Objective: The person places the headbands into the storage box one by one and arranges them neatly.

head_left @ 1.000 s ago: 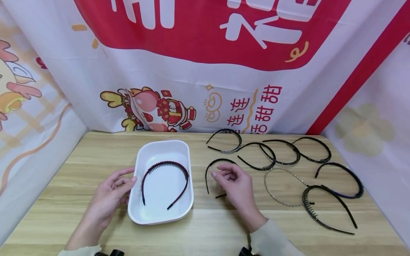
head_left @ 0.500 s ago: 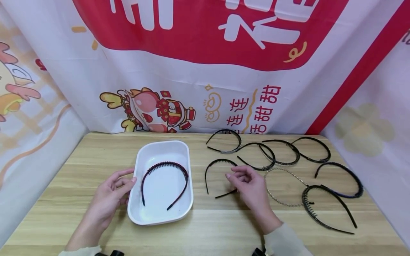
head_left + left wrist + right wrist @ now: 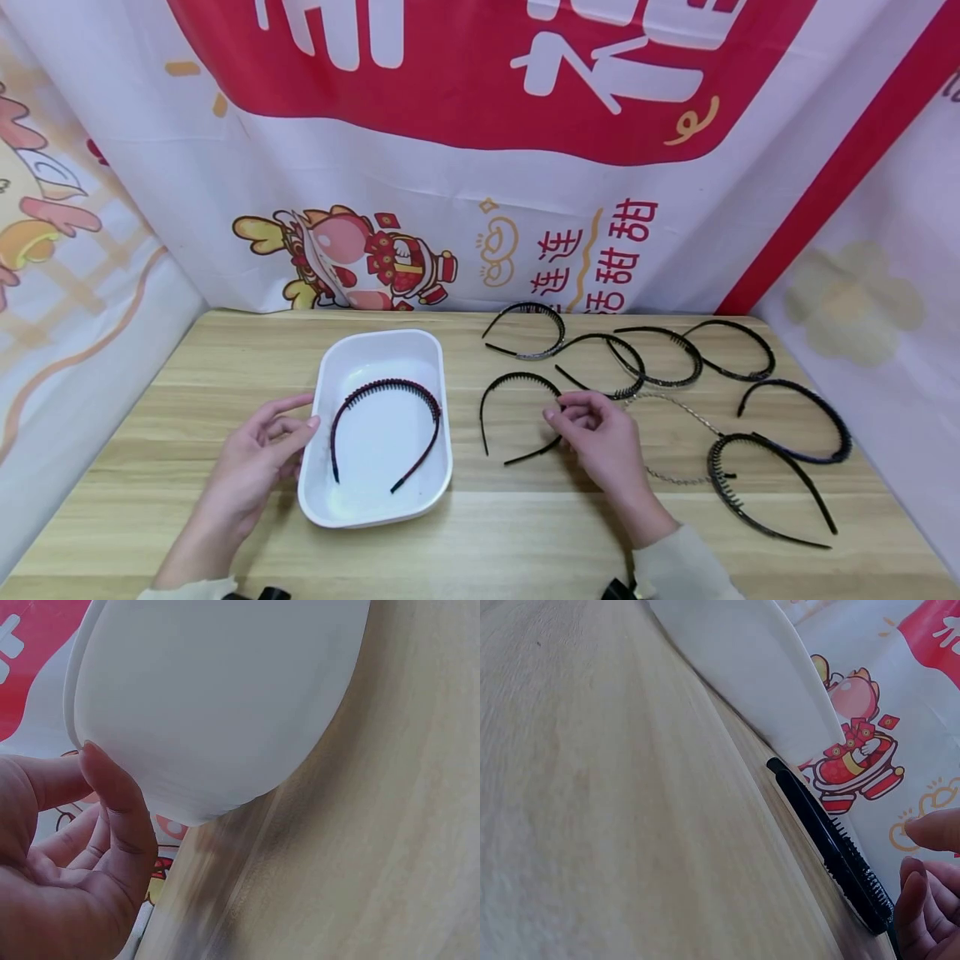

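Note:
A white plastic tray (image 3: 311, 500) stands at the left of the table, with a dark reddish-brown toothed headband (image 3: 393, 382) lying inside it. At its left side, my left hand (image 3: 258, 454) pinches the rim between thumb and finger. The left wrist view shows these fingertips meeting at the tray's edge (image 3: 225, 690). My right hand (image 3: 600, 433) is over the right side of a black toothed headband (image 3: 517, 376) on the table. In the right wrist view, a gap shows between the thumb and the fingers (image 3: 913, 892), and the black headband (image 3: 829, 844) lies beside them on the wood.
Several dark headbands lie along the back and right, such as a toothed one (image 3: 750, 521) at the front right. A thin twisted metallic headband (image 3: 678, 481) lies behind my right hand. A printed cloth (image 3: 450, 225) hangs at the table's back edge.
My right hand has moved right, from over the middle of the black headband to its right side. More of that headband now shows. The left hand and tray stay put.

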`<state>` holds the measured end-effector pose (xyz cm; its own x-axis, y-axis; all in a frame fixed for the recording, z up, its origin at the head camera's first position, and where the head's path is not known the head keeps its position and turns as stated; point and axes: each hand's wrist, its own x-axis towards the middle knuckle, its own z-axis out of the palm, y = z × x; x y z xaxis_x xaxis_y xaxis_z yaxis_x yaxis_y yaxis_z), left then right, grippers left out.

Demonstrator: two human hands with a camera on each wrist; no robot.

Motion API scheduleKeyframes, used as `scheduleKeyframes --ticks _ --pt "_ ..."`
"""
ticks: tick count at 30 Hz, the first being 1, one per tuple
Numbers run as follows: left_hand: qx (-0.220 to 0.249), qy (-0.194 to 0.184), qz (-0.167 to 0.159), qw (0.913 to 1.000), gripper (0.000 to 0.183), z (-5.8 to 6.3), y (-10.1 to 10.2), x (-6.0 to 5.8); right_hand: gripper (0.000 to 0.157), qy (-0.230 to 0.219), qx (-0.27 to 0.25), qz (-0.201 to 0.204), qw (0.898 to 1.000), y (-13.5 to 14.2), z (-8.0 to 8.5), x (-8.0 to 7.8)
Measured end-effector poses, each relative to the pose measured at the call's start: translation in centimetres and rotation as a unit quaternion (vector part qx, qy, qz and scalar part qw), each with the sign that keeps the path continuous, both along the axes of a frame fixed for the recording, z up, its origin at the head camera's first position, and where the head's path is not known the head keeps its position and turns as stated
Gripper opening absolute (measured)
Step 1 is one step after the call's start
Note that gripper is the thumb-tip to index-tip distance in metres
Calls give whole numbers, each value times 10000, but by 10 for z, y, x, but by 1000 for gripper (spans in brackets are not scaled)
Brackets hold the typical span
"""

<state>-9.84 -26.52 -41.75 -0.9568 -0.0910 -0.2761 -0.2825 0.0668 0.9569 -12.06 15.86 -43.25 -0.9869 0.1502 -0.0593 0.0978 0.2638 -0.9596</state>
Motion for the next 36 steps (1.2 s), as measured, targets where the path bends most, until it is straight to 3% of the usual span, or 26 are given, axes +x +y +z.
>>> scheduleKeyframes --ticks 11,36 --pt "-88 403 136 9991 56 3 4 1 34 -18 492 29 9988 3 -4 -1" --pt "-410 201 176 9988 55 1 3 1 40 -300 1201 188 9921 4 -5 -4"
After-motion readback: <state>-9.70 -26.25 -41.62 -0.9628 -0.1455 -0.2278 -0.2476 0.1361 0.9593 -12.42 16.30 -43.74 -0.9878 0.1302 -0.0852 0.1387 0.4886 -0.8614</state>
